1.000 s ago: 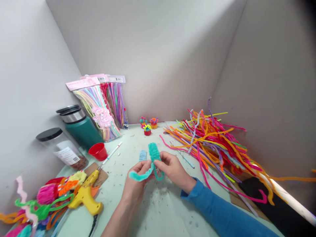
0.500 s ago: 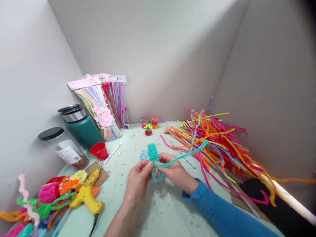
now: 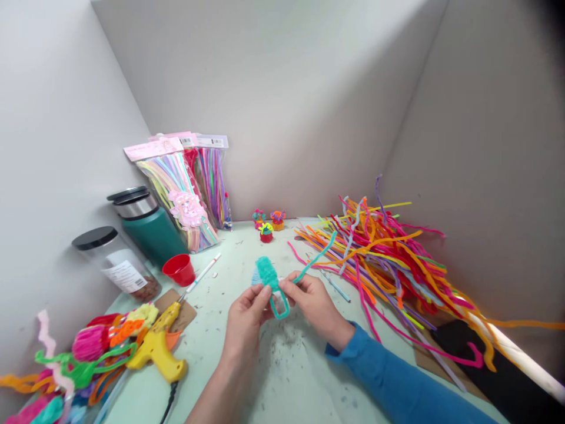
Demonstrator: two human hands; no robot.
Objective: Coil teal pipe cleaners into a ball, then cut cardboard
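Observation:
A teal pipe cleaner piece (image 3: 266,272) is held above the middle of the table. Its upper part is densely wound into a flat block, while an open loop hangs below. My left hand (image 3: 249,309) pinches the lower left of the wound block between thumb and fingers. A loose teal tail rises to the upper right from my right hand (image 3: 311,297), whose thumb and fingers are closed on the pipe cleaner close to the block. Partly hidden behind the block, a light blue wound piece (image 3: 255,277) shows at its left.
On the right lies a heap of coloured pipe cleaners (image 3: 379,253). A yellow glue gun (image 3: 161,347), red cup (image 3: 179,271), clear jar (image 3: 119,265) and green bottle (image 3: 152,229) stand or lie left. Small pompom-topped figures (image 3: 266,232) sit at the back.
The teal block has tilted to the left. My right hand has closed nearer the base of the tail, which now points more steeply upward instead of stretching far right.

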